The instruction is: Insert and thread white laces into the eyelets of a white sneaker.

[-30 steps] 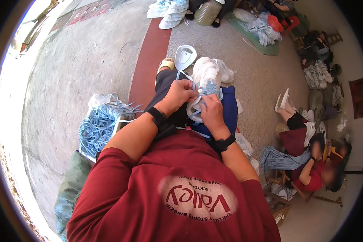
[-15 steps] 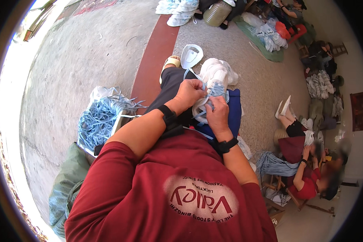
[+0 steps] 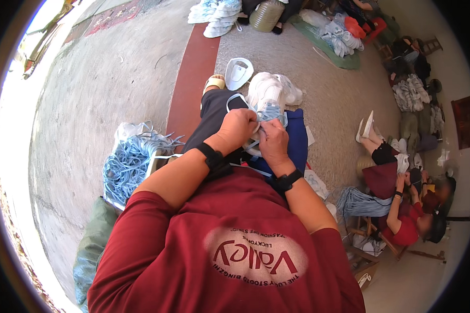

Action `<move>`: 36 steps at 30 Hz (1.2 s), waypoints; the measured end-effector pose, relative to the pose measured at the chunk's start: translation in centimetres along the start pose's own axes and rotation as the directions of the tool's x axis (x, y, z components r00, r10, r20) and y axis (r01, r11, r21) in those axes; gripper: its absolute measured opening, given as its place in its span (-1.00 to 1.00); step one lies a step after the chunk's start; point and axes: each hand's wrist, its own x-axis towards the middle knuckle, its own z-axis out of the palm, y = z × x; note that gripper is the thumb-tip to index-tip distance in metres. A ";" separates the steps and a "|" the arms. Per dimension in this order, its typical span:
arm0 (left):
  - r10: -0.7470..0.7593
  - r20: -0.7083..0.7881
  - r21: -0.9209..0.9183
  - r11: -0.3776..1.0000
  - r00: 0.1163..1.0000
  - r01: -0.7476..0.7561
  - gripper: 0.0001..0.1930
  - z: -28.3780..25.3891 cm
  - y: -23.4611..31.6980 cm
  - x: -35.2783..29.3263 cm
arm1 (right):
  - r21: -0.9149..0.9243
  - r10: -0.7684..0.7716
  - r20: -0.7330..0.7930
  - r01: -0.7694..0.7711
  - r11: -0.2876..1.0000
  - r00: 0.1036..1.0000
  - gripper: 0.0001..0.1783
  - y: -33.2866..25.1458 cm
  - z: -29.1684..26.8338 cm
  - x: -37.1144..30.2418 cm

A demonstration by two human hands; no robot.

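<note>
A white sneaker (image 3: 266, 89) with light blue laces lies over my lap, toe pointing away from me. My left hand (image 3: 239, 127) is closed in a pinch on a light blue shoelace (image 3: 234, 98), which loops up beyond the knuckles. Close beside it, my right hand (image 3: 274, 140) has its fingers pressed together at the shoe's opening, near the upper lace rows. What sits between the right fingertips is mostly hidden; a lace end seems likely but cannot be made out. Both hands almost touch. A second white shoe (image 3: 291, 93) shows partly behind the first.
A box heaped with light blue laces (image 3: 128, 164) stands at my left, above a green sack (image 3: 96, 229). Dark blue cloth (image 3: 296, 141) lies under the shoe. A white shoe-shaped piece (image 3: 239, 74) rests on the floor ahead. A co-worker (image 3: 402, 219) sits at right near bundled laces (image 3: 363, 202).
My hands have drawn closer together, with the right fingertips shifting toward the left hand. The lace loop beyond my left hand has changed shape. The whole view has shifted slightly.
</note>
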 end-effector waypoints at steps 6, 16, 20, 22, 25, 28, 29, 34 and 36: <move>0.150 0.134 0.283 0.941 0.980 -0.183 -0.86 0.1 1.2 -0.7 | -0.138 -0.052 -0.041 0.046 0.989 0.998 -0.95 0.4 1.0 0.4; -0.013 -0.058 0.125 0.992 0.998 0.020 -0.75 -1.3 2.0 -0.5 | 0.943 0.128 0.274 -0.292 0.160 0.953 -0.95 -0.9 -12.0 -3.3; 0.250 0.299 0.401 0.843 0.921 -0.359 -0.79 1.4 4.3 1.0 | 0.898 0.050 0.432 -0.434 0.070 0.901 -0.94 1.3 -11.8 -5.7; 0.136 0.408 0.564 0.740 0.903 -0.367 -0.81 2.8 5.2 1.1 | 0.886 0.121 0.437 -0.450 0.115 0.891 -0.92 1.7 -10.6 -6.1; -0.042 0.577 0.595 0.706 0.815 -0.384 -0.85 2.4 6.1 1.6 | 0.888 0.169 0.409 -0.434 0.152 0.897 -0.86 3.1 -9.5 -6.2; -0.009 0.456 0.583 0.758 0.890 -0.291 -0.86 1.4 5.4 0.6 | 0.891 0.212 0.392 -0.427 0.155 0.895 -0.85 3.7 -9.7 -6.2; -0.006 0.467 0.581 0.756 0.884 -0.302 -0.86 1.0 5.2 0.4 | 0.887 0.204 0.402 -0.435 0.154 0.893 -0.85 4.1 -9.6 -6.4; 0.108 0.401 0.489 0.815 0.910 -0.312 -0.89 -1.1 4.4 0.0 | 0.882 0.213 0.415 -0.449 0.146 0.885 -0.84 4.3 -8.4 -6.8; 0.118 0.314 0.487 0.832 0.942 -0.267 -0.91 -1.8 5.4 0.1 | 0.881 0.220 0.410 -0.447 0.158 0.885 -0.85 4.4 -8.1 -6.8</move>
